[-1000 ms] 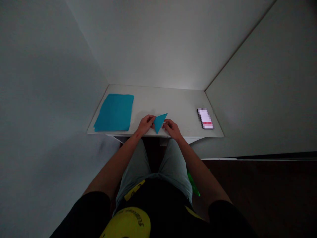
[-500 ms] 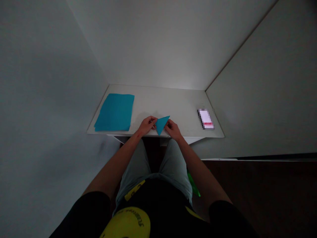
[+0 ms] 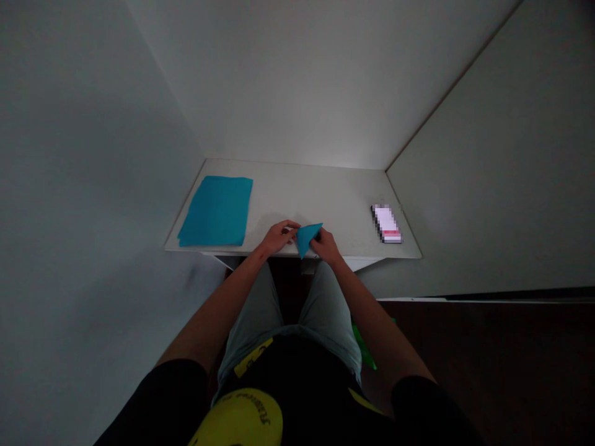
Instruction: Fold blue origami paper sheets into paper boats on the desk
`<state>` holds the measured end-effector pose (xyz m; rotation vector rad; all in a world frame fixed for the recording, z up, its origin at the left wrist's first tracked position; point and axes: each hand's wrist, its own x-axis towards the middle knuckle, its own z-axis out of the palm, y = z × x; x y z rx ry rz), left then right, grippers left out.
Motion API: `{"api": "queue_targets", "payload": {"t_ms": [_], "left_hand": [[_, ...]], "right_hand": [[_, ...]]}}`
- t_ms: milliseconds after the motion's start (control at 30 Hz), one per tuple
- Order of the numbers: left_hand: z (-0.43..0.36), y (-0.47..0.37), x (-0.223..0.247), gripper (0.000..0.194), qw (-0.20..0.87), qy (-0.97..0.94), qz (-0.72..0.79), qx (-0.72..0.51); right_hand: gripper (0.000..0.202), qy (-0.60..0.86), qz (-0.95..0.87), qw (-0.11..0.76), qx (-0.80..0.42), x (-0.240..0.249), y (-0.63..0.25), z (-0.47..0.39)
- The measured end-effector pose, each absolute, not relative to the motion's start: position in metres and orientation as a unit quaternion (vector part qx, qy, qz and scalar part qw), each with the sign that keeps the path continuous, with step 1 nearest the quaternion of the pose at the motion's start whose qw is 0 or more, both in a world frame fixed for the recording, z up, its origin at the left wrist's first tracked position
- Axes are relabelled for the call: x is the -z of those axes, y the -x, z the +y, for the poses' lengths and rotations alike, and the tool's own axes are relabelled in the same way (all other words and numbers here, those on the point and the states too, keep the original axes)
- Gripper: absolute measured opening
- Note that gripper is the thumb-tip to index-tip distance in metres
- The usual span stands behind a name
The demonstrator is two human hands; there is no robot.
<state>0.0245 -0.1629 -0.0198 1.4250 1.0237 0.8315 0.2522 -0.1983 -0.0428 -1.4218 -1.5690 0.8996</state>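
Note:
A small folded piece of blue paper [image 3: 307, 237], pointed at its right and lower ends, is between my two hands near the front edge of the white table. My left hand [image 3: 280, 236] holds its left side, with the fingertips at its edge. On the other side, my right hand [image 3: 326, 245] grips the paper, its fingertips partly hidden behind it. A stack of blue sheets [image 3: 216, 210] lies on the left part of the table.
The white shelf-like table [image 3: 320, 186] stands against walls at the back and both sides. A phone [image 3: 387, 223] with a blurred, lit screen lies at the right. Something green [image 3: 365, 348] is low down beside my right leg.
The folded paper has shifted slightly right and toward me, and its visible shape is narrower. Both hands have moved a little with it.

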Motion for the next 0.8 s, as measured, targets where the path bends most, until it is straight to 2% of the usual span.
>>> {"api": "queue_targets", "payload": {"t_ms": [200,400,600,800], "left_hand": [[-0.170,-0.019,0.022,0.056,0.492,-0.699,0.414,-0.314],[-0.178,-0.023,0.023,0.065,0.433,-0.738,0.400,-0.329],[-0.182,-0.027,0.016,0.047,0.389,-0.755,0.437,-0.297],[-0.181,-0.027,0.012,0.034,0.393,-0.751,0.450,-0.281]], "right_hand": [[0.042,0.532,-0.616,0.440,-0.380,0.039,-0.251,-0.195],[0.050,0.513,-0.594,0.454,-0.422,0.039,-0.250,-0.191],[0.045,0.498,-0.608,0.455,-0.418,0.033,-0.253,-0.192],[0.041,0.504,-0.584,0.466,-0.434,0.027,-0.252,-0.194]]}}
